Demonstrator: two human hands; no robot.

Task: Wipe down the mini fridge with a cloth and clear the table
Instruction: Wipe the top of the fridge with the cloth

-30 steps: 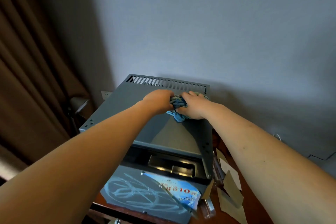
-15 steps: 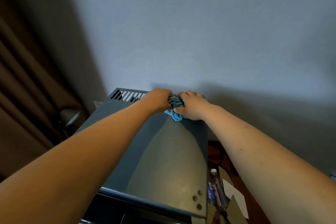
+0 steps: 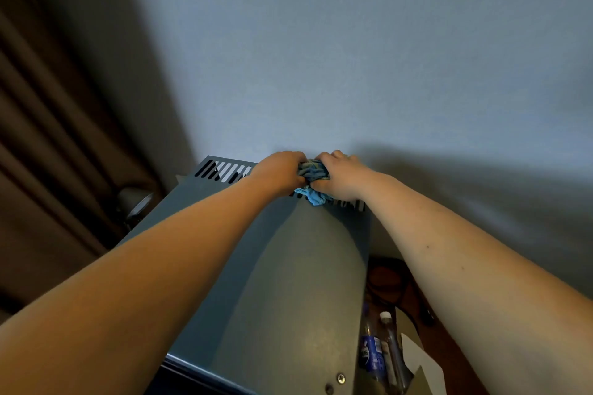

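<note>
The grey mini fridge [image 3: 288,282] fills the lower middle of the head view, its flat top running away from me to a row of vent slots at the back edge. A crumpled blue cloth [image 3: 313,178] lies bunched on those slots near the wall. My left hand [image 3: 279,171] and my right hand [image 3: 341,175] both grip the cloth from either side, pressing it on the fridge top. Most of the cloth is hidden between my fingers.
A plastic bottle [image 3: 373,353] with a blue label and pieces of paper [image 3: 423,365] lie on the brown table [image 3: 414,285] right of the fridge, beside a dark cable. A brown curtain [image 3: 48,154] hangs at left, a small lamp [image 3: 136,202] beside the fridge. The wall stands directly behind.
Both hands pushed the cloth farther back along the fridge top onto the vent slots. My head came forward, so the fridge door front has dropped out of view.
</note>
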